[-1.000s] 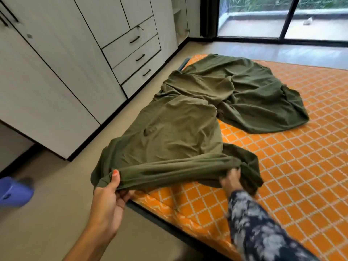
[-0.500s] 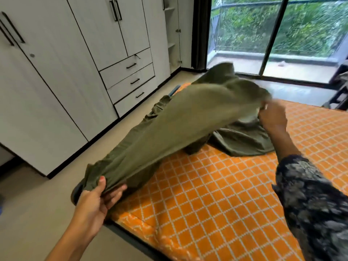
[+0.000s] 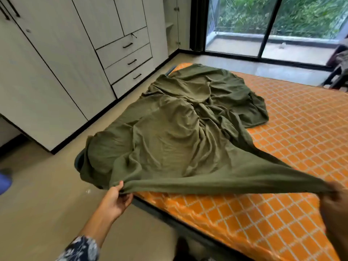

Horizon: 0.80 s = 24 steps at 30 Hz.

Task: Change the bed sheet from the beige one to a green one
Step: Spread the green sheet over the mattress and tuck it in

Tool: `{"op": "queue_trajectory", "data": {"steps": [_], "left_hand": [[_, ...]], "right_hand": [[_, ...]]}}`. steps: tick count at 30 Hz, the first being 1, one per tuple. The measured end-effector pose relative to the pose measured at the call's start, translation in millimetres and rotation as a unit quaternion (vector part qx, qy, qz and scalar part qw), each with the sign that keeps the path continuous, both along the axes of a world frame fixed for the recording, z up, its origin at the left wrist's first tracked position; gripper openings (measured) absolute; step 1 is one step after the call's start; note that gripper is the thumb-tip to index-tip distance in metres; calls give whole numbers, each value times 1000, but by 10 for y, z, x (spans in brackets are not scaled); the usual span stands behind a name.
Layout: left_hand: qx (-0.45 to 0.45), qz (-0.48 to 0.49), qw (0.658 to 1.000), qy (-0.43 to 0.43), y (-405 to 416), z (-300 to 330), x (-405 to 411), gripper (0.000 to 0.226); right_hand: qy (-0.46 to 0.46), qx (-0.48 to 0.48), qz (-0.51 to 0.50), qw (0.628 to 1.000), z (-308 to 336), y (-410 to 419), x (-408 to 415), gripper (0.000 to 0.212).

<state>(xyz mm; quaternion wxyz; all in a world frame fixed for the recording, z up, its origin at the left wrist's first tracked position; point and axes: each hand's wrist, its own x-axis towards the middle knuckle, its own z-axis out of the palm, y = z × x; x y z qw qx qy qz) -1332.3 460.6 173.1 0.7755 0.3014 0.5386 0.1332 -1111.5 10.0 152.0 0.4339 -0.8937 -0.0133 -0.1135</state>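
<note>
Green sheet (image 3: 175,132) rumpled along the mattress's (image 3: 282,147) left edge. Near hem pinched by left hand (image 3: 117,198) and gripped by blurred right hand (image 3: 337,202), stretched taut between them (likely for spreading across the bed).

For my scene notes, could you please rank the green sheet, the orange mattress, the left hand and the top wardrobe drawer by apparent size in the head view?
1-2. Orange mattress and green sheet: similar visible areas, and the sheet hides part of the mattress.
3-4. Top wardrobe drawer and left hand: unsure, since the hand is nearer the camera.
</note>
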Motion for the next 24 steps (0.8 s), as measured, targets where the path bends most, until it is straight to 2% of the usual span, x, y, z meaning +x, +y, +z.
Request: {"op": "queue_trajectory", "data": {"steps": [2,3,4,7,9,11,12,14,17,20,22,24], "left_hand": [[-39,32,999,1,-188,-249,-125,30],[-58,25,998,24,-371,-399,-165,39],[-83,-2,995,52,-642,-532,-224,47],[-175,-168,965,93,-1654,-725,-295,75],[-210,-295,929,71,-2355,-690,-158,88],[-218,-359,907,18,-2862,-534,81,90],[-218,-352,910,-14,-3074,-462,238,87],[-221,-278,933,-61,-3370,-386,536,74],[-167,-145,974,-48,-3591,-336,808,42],[-136,-70,987,-53,-3748,-179,845,22],[-118,-44,990,-56,-3872,-79,828,21],[-85,-28,995,-43,-3999,-71,817,19]], "right_hand": [[20,-33,68,997,-184,-34,-262,30],[26,-72,109,991,-258,-22,-335,19],[29,-112,152,982,-335,-20,-403,17],[15,-166,288,943,-442,-29,-618,20],[20,-172,361,916,-427,-16,-749,18],[4,-180,422,888,-350,73,-857,20],[9,-191,439,878,-321,81,-903,17],[38,-215,464,858,-264,50,-948,9],[64,-197,511,834,-169,-175,-832,15],[97,-200,549,806,-21,-474,-592,34],[147,-277,523,792,9,-626,-336,47],[206,-367,497,759,-130,-685,4,58]]}}
